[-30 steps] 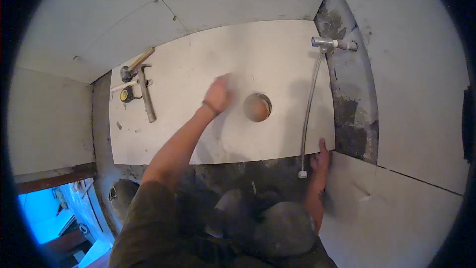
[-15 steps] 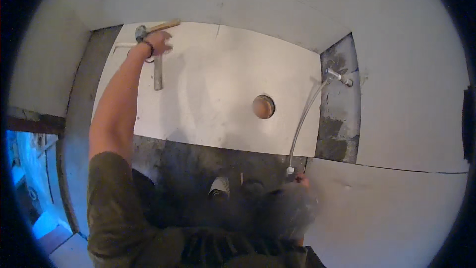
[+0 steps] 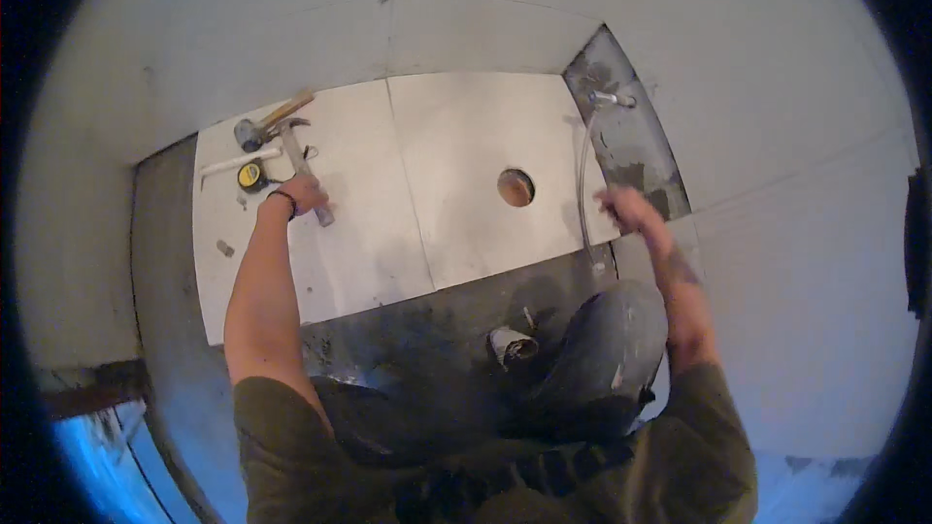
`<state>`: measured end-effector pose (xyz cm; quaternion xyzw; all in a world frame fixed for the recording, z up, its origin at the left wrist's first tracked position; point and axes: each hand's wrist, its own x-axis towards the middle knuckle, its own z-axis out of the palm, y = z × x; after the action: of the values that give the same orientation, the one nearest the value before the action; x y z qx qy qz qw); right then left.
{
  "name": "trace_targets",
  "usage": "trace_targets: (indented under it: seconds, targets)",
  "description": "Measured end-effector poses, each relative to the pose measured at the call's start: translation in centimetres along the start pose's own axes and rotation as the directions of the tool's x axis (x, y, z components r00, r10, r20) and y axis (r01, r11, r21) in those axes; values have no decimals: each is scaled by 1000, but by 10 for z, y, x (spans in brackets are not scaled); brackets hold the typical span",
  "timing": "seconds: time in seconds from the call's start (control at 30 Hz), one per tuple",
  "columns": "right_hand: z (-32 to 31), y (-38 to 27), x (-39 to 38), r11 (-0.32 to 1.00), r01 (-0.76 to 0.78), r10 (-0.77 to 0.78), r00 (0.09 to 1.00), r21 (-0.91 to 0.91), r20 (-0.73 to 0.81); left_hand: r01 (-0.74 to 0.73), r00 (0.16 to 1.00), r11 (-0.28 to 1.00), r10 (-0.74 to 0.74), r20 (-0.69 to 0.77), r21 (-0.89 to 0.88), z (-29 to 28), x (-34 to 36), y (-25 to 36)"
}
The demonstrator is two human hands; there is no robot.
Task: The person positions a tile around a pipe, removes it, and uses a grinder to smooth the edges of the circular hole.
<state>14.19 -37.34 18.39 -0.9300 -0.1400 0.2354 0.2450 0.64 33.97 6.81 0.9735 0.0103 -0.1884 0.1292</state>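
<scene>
A claw hammer [image 3: 297, 150] lies on the left pale panel, its head pointing away from me. My left hand [image 3: 306, 194] is closed around the lower part of its handle, whose end sticks out past my fingers. On the right, my right hand [image 3: 629, 210] hovers beside a braided flexible hose [image 3: 582, 170], fingers slightly bent and apart, with nothing visible in them. The hose runs from a metal valve [image 3: 610, 98] on the grey strip down to the panel's near edge. Left of the claw hammer lie a mallet [image 3: 249, 134] with a wooden handle and a yellow-black tape measure [image 3: 251, 176].
A thin white bar-like tool [image 3: 238, 163] lies by the tape measure. The right panel [image 3: 466, 126] has a round hole [image 3: 515, 188]. Below its edge, a whitish crumpled roll [image 3: 512, 344] rests on the dark floor near my bent knee [image 3: 621, 340]. Pale walls enclose the far side.
My left hand has moved back from near the mallet onto the claw hammer's handle. My right hand has risen from the hose's lower end. The view has turned and shifted.
</scene>
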Motion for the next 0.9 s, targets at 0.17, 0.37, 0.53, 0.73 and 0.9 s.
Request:
trace_targets:
  seconds: [0.17,0.37,0.53,0.73,0.9]
  targets:
    - [-126,-19,57,321,-46,-7,999,-946,-51,-99,990,978,79,-114,-181,9,28,80]
    - [-69,-173,108,493,72,-283,956,-867,-81,-416,909,851,388,150,321,23,68,-24]
    - [-15,-198,124,478,225,-401,916,-849,17,-83,995,987,90,42,-135,13,68,17]
    - [-15,-215,125,467,312,-449,890,-828,82,215,972,933,-175,159,-289,-59,-30,100]
    - [-44,-169,104,578,301,-361,928,-758,94,367,923,806,-377,76,-465,-100,-83,72]
